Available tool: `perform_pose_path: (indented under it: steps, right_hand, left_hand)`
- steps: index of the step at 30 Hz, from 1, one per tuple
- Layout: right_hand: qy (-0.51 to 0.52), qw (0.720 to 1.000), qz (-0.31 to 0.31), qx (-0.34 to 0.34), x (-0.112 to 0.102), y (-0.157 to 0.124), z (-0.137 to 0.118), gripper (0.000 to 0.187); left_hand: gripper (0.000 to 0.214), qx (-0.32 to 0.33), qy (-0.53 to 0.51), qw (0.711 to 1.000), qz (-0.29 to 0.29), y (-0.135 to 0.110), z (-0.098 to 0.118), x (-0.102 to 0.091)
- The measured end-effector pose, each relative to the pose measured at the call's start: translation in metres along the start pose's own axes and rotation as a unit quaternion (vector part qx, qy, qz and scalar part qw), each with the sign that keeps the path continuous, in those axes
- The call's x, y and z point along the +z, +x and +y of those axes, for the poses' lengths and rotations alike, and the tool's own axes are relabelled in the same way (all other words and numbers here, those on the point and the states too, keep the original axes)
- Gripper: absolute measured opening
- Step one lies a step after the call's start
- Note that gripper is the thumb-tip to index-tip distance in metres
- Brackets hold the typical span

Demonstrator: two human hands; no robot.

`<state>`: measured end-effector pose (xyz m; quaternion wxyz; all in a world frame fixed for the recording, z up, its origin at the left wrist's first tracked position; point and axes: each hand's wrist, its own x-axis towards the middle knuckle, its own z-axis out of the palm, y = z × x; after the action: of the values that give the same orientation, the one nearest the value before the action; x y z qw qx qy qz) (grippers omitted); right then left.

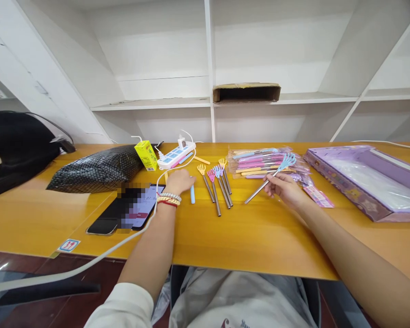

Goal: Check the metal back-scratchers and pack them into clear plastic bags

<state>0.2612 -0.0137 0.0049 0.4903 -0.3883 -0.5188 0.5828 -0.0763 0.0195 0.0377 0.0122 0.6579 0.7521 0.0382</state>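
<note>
My right hand [283, 187] is closed around a back scratcher with a light blue claw head [287, 161] and a metal rod; the rod slants down to the left, just above the table. My left hand [180, 182] has its fingers curled down beside a light blue handle [192, 194]. Its fingertips are hidden, so what they grip cannot be made out. Between the hands lie several claw-headed scratchers with yellow, pink [214, 191], blue and purple heads, their metal rods pointing toward me. More loose handles, one yellow [202, 160], lie beyond my left hand.
Bagged scratchers [256, 162] lie behind my right hand, with a purple box tray [369, 200] farther right. To the left are phones [104, 216], a yellow drink carton [146, 155], a black bag [95, 168] and a power strip [176, 155]. A white cable [123, 243] crosses over my left wrist.
</note>
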Motion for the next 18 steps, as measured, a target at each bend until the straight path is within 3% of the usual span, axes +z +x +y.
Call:
perform_pose_path:
  steps: [4, 8, 10, 18]
  right_hand:
    - [0.047, 0.999, 0.006, -0.019, 0.001, -0.004, -0.007, 0.022]
    - [0.089, 0.996, -0.006, -0.016, -0.001, -0.007, -0.015, 0.020]
    - [0.098, 0.995, 0.000, -0.004, -0.002, -0.007, -0.017, 0.021]
    - [0.100, 0.995, -0.007, 0.005, 0.001, -0.002, -0.013, 0.021]
  left_hand:
    - [0.034, 0.221, -0.101, 0.965, 0.099, -0.020, 0.036, 0.003]
    - [0.029, 0.367, -0.171, 0.902, 0.151, -0.038, 0.066, 0.013]
    - [0.029, 0.391, -0.189, 0.886, 0.163, -0.043, 0.074, 0.019]
    - [0.032, 0.402, -0.225, 0.869, 0.179, -0.043, 0.078, 0.031]
